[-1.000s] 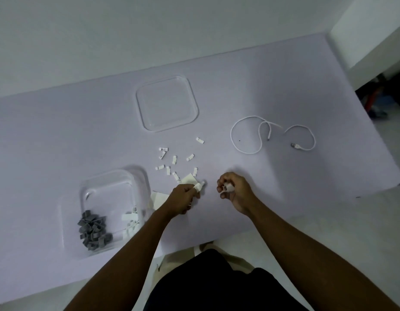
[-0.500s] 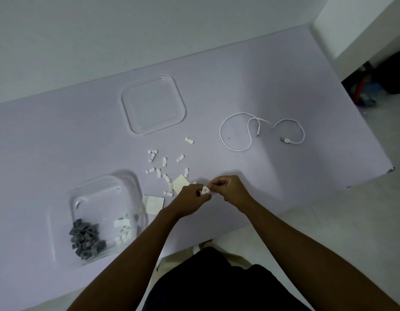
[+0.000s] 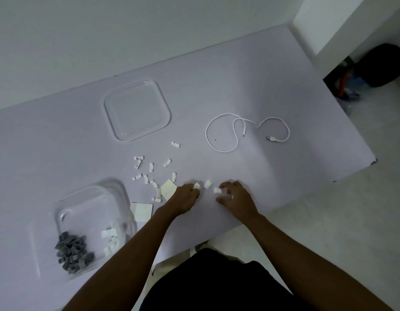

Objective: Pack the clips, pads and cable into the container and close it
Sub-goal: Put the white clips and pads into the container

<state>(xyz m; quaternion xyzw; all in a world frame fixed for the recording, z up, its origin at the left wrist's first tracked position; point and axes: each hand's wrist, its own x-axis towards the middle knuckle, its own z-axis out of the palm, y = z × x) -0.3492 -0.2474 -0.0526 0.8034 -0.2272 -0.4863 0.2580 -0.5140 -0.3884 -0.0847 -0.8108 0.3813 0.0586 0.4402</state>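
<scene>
I see the desk (image 3: 250, 70) filling most of the view. The clear container (image 3: 91, 223) sits at 8 o'clock, holding grey clips (image 3: 72, 251) and some white pieces (image 3: 110, 240). Its lid (image 3: 137, 111) lies flat at 11 o'clock. The white cable (image 3: 244, 131) is looped at 1 o'clock, well apart from the container. My left hand (image 3: 185, 198), near centre, has its fingers curled shut on a small white piece (image 3: 196, 186). My right hand (image 3: 236, 198), just right of it, has fingers spread loosely, fingertips touching another white bit (image 3: 217, 190). Two square pads (image 3: 141, 211) lie beside the container. White clips (image 3: 150, 167) scatter at 10 o'clock from the hands.
</scene>
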